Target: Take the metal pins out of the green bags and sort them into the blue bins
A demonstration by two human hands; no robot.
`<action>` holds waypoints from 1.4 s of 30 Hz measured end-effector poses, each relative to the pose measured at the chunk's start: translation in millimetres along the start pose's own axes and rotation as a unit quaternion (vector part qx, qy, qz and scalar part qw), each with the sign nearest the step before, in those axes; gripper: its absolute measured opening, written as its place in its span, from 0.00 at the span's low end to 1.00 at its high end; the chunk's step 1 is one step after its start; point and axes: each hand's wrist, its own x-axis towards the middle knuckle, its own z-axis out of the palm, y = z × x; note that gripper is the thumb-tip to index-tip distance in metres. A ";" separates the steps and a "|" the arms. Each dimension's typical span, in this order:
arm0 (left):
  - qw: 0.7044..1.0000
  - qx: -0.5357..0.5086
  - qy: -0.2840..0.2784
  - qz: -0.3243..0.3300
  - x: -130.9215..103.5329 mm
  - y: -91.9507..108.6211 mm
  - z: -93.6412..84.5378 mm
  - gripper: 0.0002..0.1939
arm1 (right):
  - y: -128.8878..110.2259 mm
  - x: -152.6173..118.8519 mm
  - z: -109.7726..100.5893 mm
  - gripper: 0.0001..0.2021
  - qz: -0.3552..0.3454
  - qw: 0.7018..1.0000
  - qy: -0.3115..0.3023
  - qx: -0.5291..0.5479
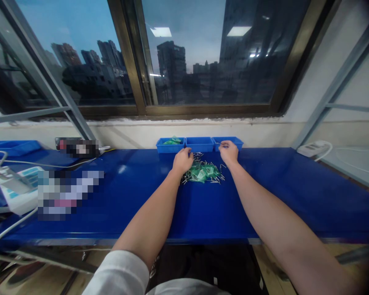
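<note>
A heap of thin silvery screw-like metal pieces (219, 179) lies on the blue table, mixed with green plastic packets (202, 172). At the heap's left edge is my left hand (182, 161), its fingers curled together; what they hold, if anything, is hidden. My right hand (229, 152) is over the front of the right blue bin (238, 143), fingertips pinched on a small thin metal piece (217, 143). The middle blue bin (199, 144) stands between the hands, at the back. Green packets (173, 141) lie in the left blue bin (161, 146).
A white device with a keypad (20, 188) and cables stands at the left of the table (135, 205). Farther back on that side are a blue tray (18, 147) and a dark box (67, 144). A white power strip (313, 148) lies at the back right, below the window.
</note>
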 end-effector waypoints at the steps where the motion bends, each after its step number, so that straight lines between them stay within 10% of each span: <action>1: 1.000 0.005 -0.005 -0.001 0.0 -0.7 0.5 0.17 | 1.5 0.6 -1.2 0.17 -0.004 1.000 -0.001 -0.007; 10: 0.997 0.022 -0.059 -0.035 0.0 -1.2 0.4 0.20 | -2.7 -6.0 -2.1 0.37 -0.024 0.988 -0.079 -0.131; 19: 0.983 0.068 -0.144 -0.091 0.0 -3.2 -0.7 0.30 | 1.4 -13.3 8.6 0.15 -0.073 0.961 -0.217 -0.158; 30: 0.984 0.004 -0.172 -0.039 -3.5 6.7 -0.7 0.32 | -6.7 -10.7 24.7 0.24 -0.013 0.978 -0.155 0.139; 42: 0.972 -0.034 -0.214 -0.086 9.5 -10.5 -31.0 0.46 | -16.7 -26.8 -8.3 0.30 0.027 0.958 -0.271 -0.084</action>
